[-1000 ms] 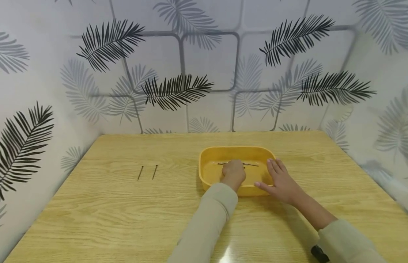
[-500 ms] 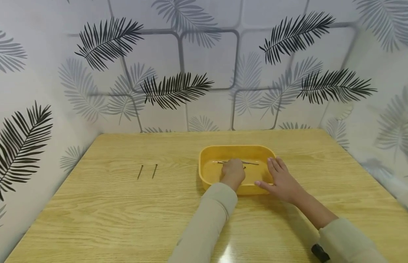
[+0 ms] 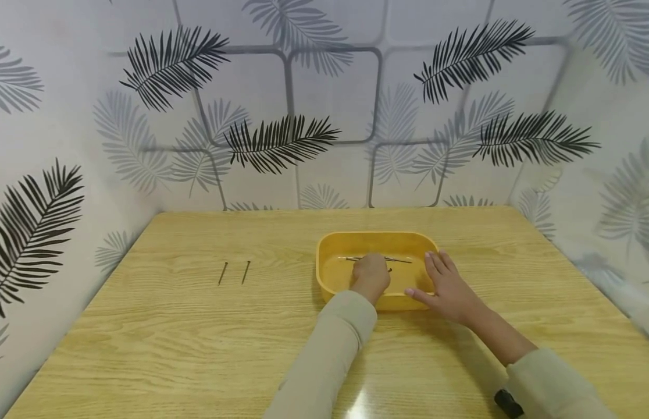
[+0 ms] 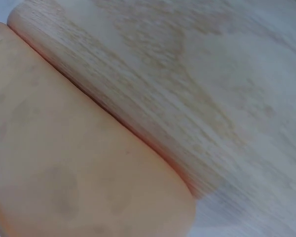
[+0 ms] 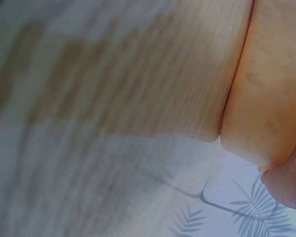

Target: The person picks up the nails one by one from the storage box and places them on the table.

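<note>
A yellow plastic tray point(image 3: 335, 237) stands on the wooden table, with several thin dark nails point(image 3: 400, 260) on its floor. My left hand point(image 3: 370, 276) reaches into it with curled fingers; a nail head point(image 3: 389, 269) sticks out just past them, and the fingertips are hidden behind the hand. At the tray's near right corner rests my right hand point(image 3: 450, 291), fingers extended over the right side and thumb along the front rim. Both wrist views mostly show the tray's outer wall point(image 4: 79, 148) close up; the right wrist view also catches a finger point(image 5: 286, 182) at its rim.
Two nails point(image 3: 246, 272) lie apart, side by side, on the table point(image 3: 199, 337) left of the tray. A leaf-patterned wall point(image 3: 330, 174) closes off the back. A small black object point(image 3: 507, 402) shows by the right sleeve.
The nail head beside my left fingers has shifted slightly toward me. My right hand and the tray stay put.
</note>
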The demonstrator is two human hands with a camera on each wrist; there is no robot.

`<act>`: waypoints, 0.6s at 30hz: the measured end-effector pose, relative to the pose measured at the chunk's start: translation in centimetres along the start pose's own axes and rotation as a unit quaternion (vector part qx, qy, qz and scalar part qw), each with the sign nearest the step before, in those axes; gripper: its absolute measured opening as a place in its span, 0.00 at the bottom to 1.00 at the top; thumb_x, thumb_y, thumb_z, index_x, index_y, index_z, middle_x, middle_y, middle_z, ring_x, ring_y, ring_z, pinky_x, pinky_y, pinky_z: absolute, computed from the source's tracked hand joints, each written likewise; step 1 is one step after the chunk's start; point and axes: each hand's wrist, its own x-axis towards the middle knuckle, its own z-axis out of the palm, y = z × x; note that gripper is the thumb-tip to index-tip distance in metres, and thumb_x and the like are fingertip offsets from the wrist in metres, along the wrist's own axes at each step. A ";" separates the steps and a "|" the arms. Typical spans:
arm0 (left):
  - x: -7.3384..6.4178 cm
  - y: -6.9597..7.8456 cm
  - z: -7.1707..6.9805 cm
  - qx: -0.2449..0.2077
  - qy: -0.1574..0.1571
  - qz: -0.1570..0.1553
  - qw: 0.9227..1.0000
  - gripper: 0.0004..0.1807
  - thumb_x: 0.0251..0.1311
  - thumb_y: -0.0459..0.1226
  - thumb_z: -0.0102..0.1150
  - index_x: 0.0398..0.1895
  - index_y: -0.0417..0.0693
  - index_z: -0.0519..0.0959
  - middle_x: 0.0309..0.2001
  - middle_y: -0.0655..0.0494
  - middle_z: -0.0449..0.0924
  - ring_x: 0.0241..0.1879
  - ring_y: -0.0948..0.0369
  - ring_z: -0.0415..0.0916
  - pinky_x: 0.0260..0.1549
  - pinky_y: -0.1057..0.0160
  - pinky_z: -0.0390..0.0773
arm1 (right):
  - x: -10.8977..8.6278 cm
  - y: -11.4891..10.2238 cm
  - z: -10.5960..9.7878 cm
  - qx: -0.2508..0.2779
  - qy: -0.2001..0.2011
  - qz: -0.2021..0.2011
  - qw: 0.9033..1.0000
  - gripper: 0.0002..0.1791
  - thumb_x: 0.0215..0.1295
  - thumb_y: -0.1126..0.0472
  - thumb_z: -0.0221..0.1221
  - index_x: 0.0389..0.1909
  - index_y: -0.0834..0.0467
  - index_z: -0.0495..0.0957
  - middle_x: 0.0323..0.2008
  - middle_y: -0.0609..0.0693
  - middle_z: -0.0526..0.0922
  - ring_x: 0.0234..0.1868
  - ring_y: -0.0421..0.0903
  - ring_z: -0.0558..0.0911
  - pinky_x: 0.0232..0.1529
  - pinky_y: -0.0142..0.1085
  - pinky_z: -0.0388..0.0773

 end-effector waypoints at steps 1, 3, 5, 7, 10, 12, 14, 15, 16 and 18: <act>0.0 -0.1 0.0 -0.001 0.002 0.001 1.000 0.11 0.62 0.38 0.55 0.45 0.50 0.81 0.44 0.57 0.82 0.41 0.61 0.79 0.35 0.66 0.78 | 0.0 0.0 0.0 0.000 0.000 0.000 1.000 0.51 0.61 0.38 0.52 0.67 0.75 0.46 0.69 0.72 0.46 0.70 0.69 0.41 0.66 0.62 0.45; -0.1 -0.2 -0.1 0.003 0.005 0.006 1.000 0.10 0.62 0.38 0.55 0.44 0.50 0.81 0.42 0.57 0.83 0.40 0.62 0.80 0.34 0.67 0.78 | 0.0 0.0 0.0 0.000 0.001 -0.001 1.000 0.51 0.61 0.38 0.52 0.67 0.75 0.46 0.69 0.72 0.46 0.70 0.69 0.41 0.66 0.62 0.45; -0.2 -0.3 -0.2 -0.004 0.009 0.008 1.000 0.10 0.61 0.37 0.55 0.44 0.49 0.81 0.42 0.55 0.83 0.38 0.61 0.79 0.33 0.66 0.78 | 0.0 -0.1 0.0 0.002 0.002 -0.002 1.000 0.51 0.61 0.38 0.53 0.67 0.75 0.46 0.69 0.72 0.46 0.70 0.69 0.41 0.66 0.62 0.45; -0.2 -0.4 -0.2 -0.012 0.010 0.007 1.000 0.10 0.61 0.36 0.56 0.45 0.48 0.81 0.41 0.54 0.82 0.37 0.60 0.78 0.31 0.67 0.78 | 0.0 -0.1 0.0 0.003 0.004 -0.003 1.000 0.51 0.61 0.39 0.53 0.67 0.75 0.46 0.69 0.72 0.46 0.70 0.69 0.41 0.66 0.62 0.45; -0.3 -0.4 -0.3 -0.032 0.011 0.003 0.999 0.11 0.60 0.34 0.56 0.45 0.46 0.81 0.41 0.52 0.82 0.36 0.59 0.77 0.29 0.67 0.78 | 0.0 -0.1 0.0 0.005 0.005 -0.004 1.000 0.51 0.61 0.39 0.53 0.67 0.75 0.46 0.69 0.72 0.47 0.70 0.69 0.41 0.66 0.62 0.45; -0.3 -0.5 -0.3 -0.040 0.011 0.004 0.999 0.10 0.60 0.34 0.56 0.44 0.46 0.81 0.41 0.52 0.81 0.35 0.58 0.76 0.28 0.66 0.78 | 0.0 -0.1 0.0 0.005 0.005 -0.004 1.000 0.51 0.61 0.39 0.53 0.67 0.75 0.46 0.69 0.72 0.47 0.70 0.69 0.42 0.66 0.62 0.45; -0.4 -0.6 -0.4 -0.044 0.014 0.008 0.999 0.10 0.60 0.33 0.55 0.44 0.45 0.81 0.40 0.51 0.81 0.35 0.58 0.76 0.27 0.66 0.78 | 0.0 -0.1 0.1 0.005 0.005 -0.004 1.000 0.51 0.61 0.39 0.52 0.67 0.75 0.46 0.69 0.72 0.46 0.70 0.69 0.41 0.66 0.62 0.45; -0.4 -0.6 -0.4 -0.044 0.015 0.010 0.999 0.10 0.60 0.33 0.56 0.44 0.46 0.81 0.40 0.51 0.81 0.34 0.58 0.76 0.27 0.66 0.78 | 0.0 -0.1 0.1 0.005 0.005 -0.003 1.000 0.51 0.61 0.39 0.52 0.67 0.75 0.46 0.69 0.72 0.46 0.70 0.69 0.41 0.66 0.63 0.45; -0.5 -0.7 -0.5 -0.042 0.018 0.012 0.999 0.10 0.60 0.33 0.56 0.43 0.46 0.81 0.40 0.51 0.81 0.34 0.58 0.76 0.26 0.66 0.77 | 0.0 -0.2 0.1 0.006 0.005 -0.004 1.000 0.51 0.61 0.39 0.52 0.67 0.75 0.46 0.69 0.72 0.46 0.70 0.69 0.42 0.65 0.63 0.45; -0.5 -0.7 -0.6 -0.030 0.024 0.021 0.999 0.09 0.60 0.33 0.56 0.42 0.46 0.82 0.39 0.52 0.82 0.33 0.59 0.76 0.26 0.67 0.76 | 0.0 -0.2 0.1 0.006 0.005 -0.003 1.000 0.51 0.61 0.38 0.52 0.67 0.75 0.46 0.69 0.72 0.46 0.70 0.69 0.42 0.65 0.63 0.45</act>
